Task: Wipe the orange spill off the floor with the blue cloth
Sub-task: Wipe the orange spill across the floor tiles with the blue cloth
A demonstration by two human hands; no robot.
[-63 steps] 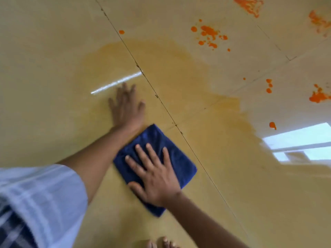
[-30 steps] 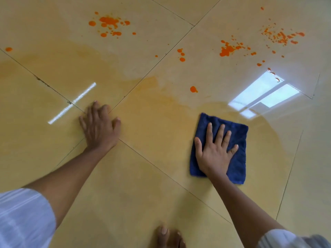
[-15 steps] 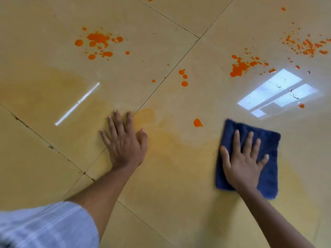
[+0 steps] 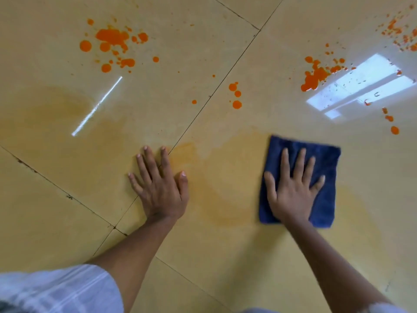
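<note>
With the right hand (image 4: 293, 195) pressed flat, fingers spread, on the blue cloth (image 4: 325, 159) — no closed grip — and the left hand (image 4: 161, 188) splayed bare on the floor (image 4: 56, 211), the cloth may merely smear the orange spill (image 4: 112, 37) into wider film — or the bracing palm could slip on wet tile.

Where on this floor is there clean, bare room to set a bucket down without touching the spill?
The nearest free patch is the bare tile at lower left, bordered by the grout lines, the left hand and the sleeve. Between the left hand and the blue cloth under the right hand the floor is smeared. Farther away it is crowded with orange splatters.
</note>
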